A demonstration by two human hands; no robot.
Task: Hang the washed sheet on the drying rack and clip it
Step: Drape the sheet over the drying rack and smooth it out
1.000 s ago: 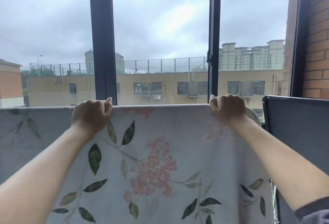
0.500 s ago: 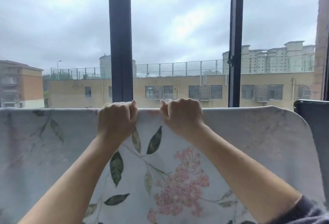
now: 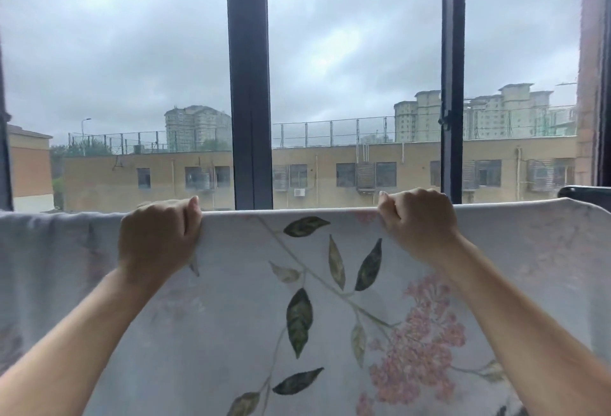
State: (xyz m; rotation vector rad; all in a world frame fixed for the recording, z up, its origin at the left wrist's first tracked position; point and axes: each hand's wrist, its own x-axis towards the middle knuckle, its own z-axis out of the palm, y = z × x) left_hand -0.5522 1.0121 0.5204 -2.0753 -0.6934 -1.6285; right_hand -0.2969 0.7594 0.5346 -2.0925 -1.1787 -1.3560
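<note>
Pale floral sheet drapes across the lower head view, its top fold running from nine to three o'clock. Left grip at nine and right grip at three, well apart, each curl closed round that fold, below the window frame.

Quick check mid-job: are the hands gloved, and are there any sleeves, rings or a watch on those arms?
No gloves: the left hand and the right hand are bare, with no ring, watch or bracelet showing. The thumbnails look short and unpainted. The left forearm and the right forearm are bare to the picture's edge, in front of the sheet; no sleeve is in view.
</note>
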